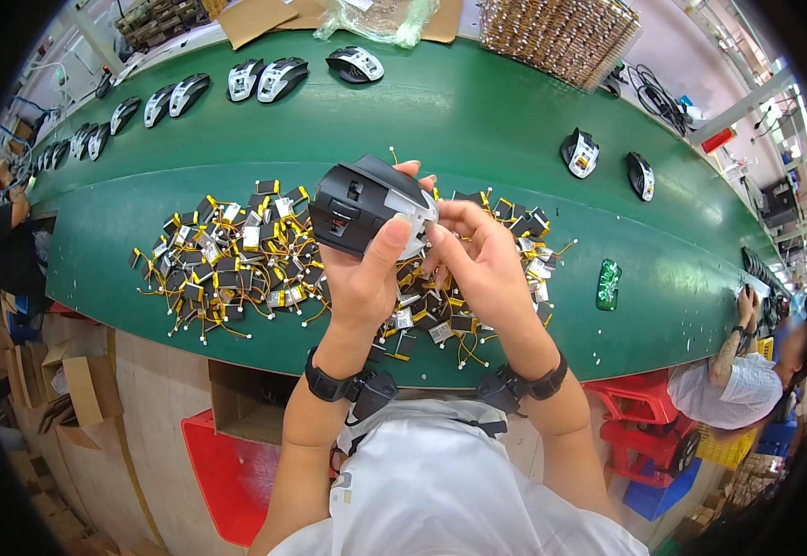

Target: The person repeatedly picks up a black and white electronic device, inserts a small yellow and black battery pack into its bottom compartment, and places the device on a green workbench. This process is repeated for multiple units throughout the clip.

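Above the middle of the green table, my left hand (364,278) holds a black and light-grey computer mouse (355,202), its thumb along the near side and its fingers behind. The mouse is tilted, with openings showing in its black end. My right hand (485,261) is closed at the light-grey end, thumb and forefinger pinched against it. Whether a small part sits between those fingertips is hidden. Below and around both hands lies a loose heap of small battery packs (227,264), dark and silver with yellow tape and thin wires ending in white plugs.
Several similar mice (282,80) stand in a row along the far left; two more (580,153) lie at the right. A green shiny packet (608,284) rests right of the heap. A woven basket (556,37) stands at the back. Another person (732,371) works at the far right.
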Tool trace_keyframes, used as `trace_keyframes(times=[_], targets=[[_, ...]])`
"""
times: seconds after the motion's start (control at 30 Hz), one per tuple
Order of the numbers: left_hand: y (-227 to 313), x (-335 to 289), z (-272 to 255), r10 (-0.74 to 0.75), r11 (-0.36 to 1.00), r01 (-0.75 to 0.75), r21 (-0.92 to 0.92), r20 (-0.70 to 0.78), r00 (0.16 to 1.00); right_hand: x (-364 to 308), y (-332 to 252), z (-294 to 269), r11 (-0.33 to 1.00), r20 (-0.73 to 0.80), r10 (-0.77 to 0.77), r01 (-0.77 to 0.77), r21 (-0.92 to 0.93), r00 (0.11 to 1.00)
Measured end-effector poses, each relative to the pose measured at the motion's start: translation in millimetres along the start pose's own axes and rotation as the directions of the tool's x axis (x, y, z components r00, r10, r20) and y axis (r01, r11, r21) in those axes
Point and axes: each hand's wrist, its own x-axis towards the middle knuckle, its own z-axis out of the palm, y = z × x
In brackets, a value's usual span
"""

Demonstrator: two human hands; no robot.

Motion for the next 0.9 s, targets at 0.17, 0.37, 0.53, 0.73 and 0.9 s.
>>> trace_keyframes(times=[0.17, 0.37, 0.53, 0.73, 0.9], targets=[[4, 1, 2, -0.009, 1.000, 0.009, 0.000, 0.023, 1.000, -1, 1, -3, 1.000, 0.056, -0.009, 0.008, 0.026, 0.998], [1, 1, 1, -0.004, 0.998, 0.000, 0.060, 0.059, 0.998, -8, 8, 1, 0.999, -0.005, -0.040, 0.040, 0.003, 0.999], [4, 0, 1, -0.045, 0.999, 0.044, 0.021, 0.025, 0.999, -7, 9, -1, 0.995, 0.036, -0.019, 0.015, 0.099, 0.999], [-1, 1, -1, -0.060, 0.991, 0.056, 0.121, 0.033, 0.998, -5, 11, -7, 1.000, 0.035, 0.003, -0.004, 0.028, 0.999], [0, 2, 1, -0.060, 0.980, 0.059, 0.192, -0.004, 0.998, 0, 10, -12, 0.995, 0.082, 0.100, -0.101, 0.013, 0.992]])
